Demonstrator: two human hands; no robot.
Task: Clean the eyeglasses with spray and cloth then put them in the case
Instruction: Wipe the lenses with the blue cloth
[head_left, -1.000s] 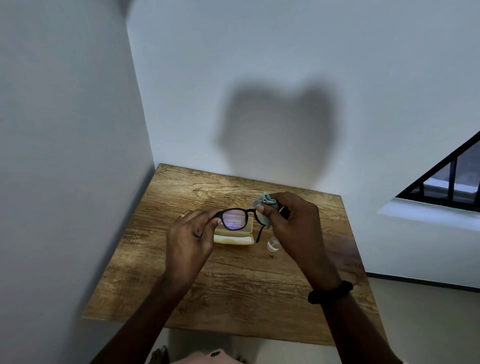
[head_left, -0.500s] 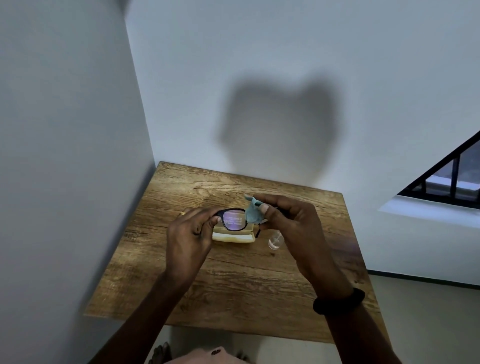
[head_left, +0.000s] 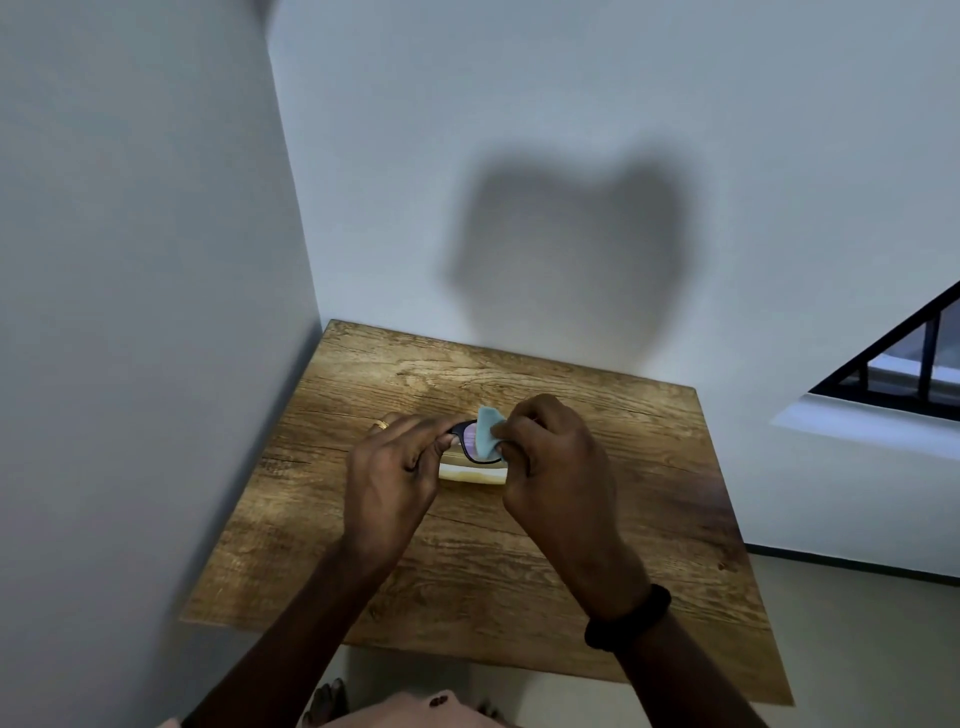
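Eyeglasses (head_left: 469, 443) are held above the bench (head_left: 519, 571), just over the cream case (head_left: 471, 473). Our left hand (head_left: 389, 478) pinches the frame's left end with curled fingers. Fingers of our right hand (head_left: 556, 467) pinch the pale blue cloth (head_left: 490, 434) against the visible lens.

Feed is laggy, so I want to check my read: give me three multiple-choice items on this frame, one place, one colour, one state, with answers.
1. Where is the case?
A. on the table, below the eyeglasses
B. on the floor
C. on the windowsill

2. What colour is the cloth?
A. red
B. light blue
C. black

3. How are the eyeglasses?
A. shut in the case
B. held up, cloth against a lens
C. flat on the table

1 A: the cream case lies on the wood under the frame.
2 B: pale blue shows in the right hand.
3 B: the left hand holds one end, the right presses the cloth on.
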